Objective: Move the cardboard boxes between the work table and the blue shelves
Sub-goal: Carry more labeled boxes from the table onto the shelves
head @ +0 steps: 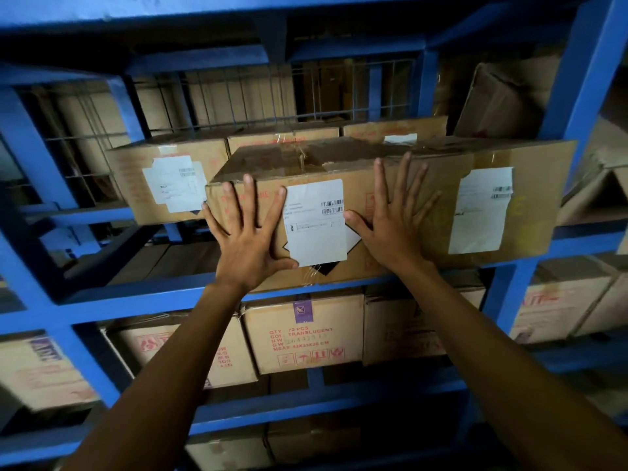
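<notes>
On the blue steel shelf (142, 302), a taped brown cardboard box (390, 212) sits with its front overhanging the rail. Left hand (249, 239) and right hand (394, 226), fingers spread, press flat against its face; seating appears nearly complete.

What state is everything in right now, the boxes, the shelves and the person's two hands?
Taped brown cardboard box with white label: closed, on the upper shelf, front face sticking out past the rail.
Left hand: open, flat against that box's front.
Right hand: open, flat against the same front.
Blue metal shelves: loaded with boxes on several levels.
Red-printed cardboard box below: closed, shelved.
Labelled cardboard box at left: closed, shelved.
</notes>
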